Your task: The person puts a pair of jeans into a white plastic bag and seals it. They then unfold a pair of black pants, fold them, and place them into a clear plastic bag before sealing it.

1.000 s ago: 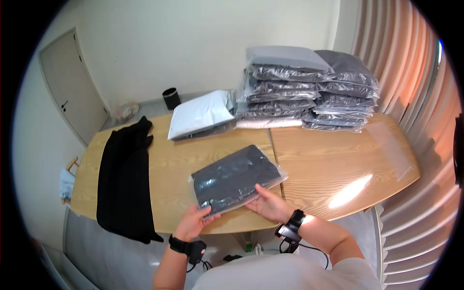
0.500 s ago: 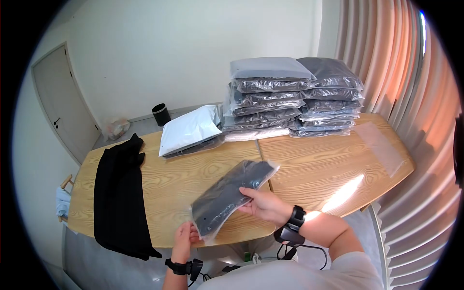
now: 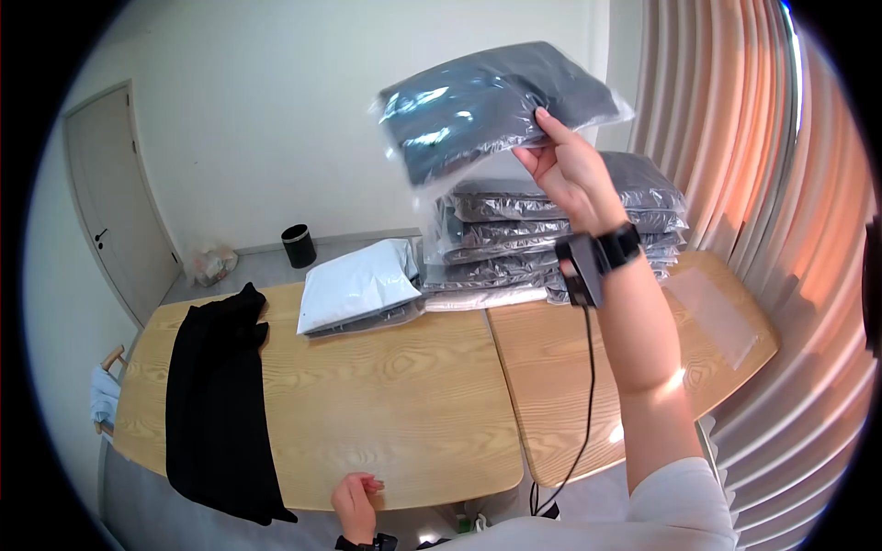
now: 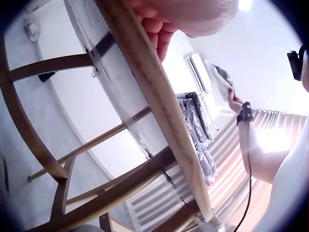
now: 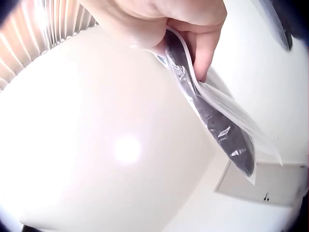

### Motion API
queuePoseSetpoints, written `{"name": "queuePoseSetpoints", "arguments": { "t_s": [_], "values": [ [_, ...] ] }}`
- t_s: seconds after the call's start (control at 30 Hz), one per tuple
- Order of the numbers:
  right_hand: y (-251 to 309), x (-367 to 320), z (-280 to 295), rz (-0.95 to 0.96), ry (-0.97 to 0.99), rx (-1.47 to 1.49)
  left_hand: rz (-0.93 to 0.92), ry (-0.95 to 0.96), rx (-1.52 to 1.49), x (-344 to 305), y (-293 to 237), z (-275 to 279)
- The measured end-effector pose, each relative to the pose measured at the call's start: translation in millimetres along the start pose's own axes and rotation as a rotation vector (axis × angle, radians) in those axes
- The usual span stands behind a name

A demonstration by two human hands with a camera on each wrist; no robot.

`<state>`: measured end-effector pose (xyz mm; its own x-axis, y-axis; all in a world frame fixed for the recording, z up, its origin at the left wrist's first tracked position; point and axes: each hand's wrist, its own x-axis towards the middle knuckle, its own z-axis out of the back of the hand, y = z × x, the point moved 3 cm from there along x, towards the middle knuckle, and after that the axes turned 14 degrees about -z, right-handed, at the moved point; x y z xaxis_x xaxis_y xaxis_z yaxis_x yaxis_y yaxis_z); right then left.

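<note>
Bagged garment (image 3: 496,106): dark folded cloth in a clear, glossy bag, held high in the air, well above the table (image 3: 395,404) and just over the top of the stack of bagged garments (image 3: 551,239) at the far right
Right hand (image 3: 570,174): raised on a lifted arm, with thumb and fingers (image 5: 205,53) pinching the bag's lower edge
Left hand (image 3: 356,500): low at the near edge of the table, grasping nothing, with loosely bent fingers resting on the wood
Change: a second ago the bagged garment lay on the near part of the table with both hands on it; now the left hand has let go and the right hand alone has swung it up
Meaning: by my reckoning, the bag has left the table for good and hangs from a single pinch on slippery plastic
Around: a white mailer bag (image 3: 358,285) lies left of the stack, a black garment (image 3: 216,395) is spread along the table's left end, a flat clear bag (image 3: 717,308) lies at the right end, and a small black bin (image 3: 296,245) stands by the far wall
</note>
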<state>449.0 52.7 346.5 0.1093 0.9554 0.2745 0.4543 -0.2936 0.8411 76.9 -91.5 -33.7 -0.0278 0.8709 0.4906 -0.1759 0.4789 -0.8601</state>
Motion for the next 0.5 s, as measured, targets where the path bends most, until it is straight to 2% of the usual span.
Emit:
{"name": "queuePoseSetpoints", "arguments": {
  "t_s": [0.1,0.13,0.2,0.33,0.4,0.43,0.5],
  "values": [
    [-33,70,63,-0.055,-0.289,0.113,-0.064,0.040,0.105,1,-7,0],
    [-46,85,80,-0.160,-0.363,0.180,-0.068,0.036,0.103,1,-8,0],
    [-68,105,115,-0.264,-0.403,0.171,-0.056,0.023,0.133,0,-6,0],
    [-62,98,112,-0.258,-0.430,0.013,-0.061,0.040,0.177,1,-8,1],
    [-57,93,110,-0.378,-0.406,-0.123,-0.091,0.045,0.201,2,-11,-1],
    [-54,93,112,-0.379,-0.410,-0.123,-0.090,0.049,0.199,2,-12,-1],
    [-48,95,113,-0.413,-0.426,-0.333,-0.090,0.052,0.196,2,-13,-1]
  ]
}}
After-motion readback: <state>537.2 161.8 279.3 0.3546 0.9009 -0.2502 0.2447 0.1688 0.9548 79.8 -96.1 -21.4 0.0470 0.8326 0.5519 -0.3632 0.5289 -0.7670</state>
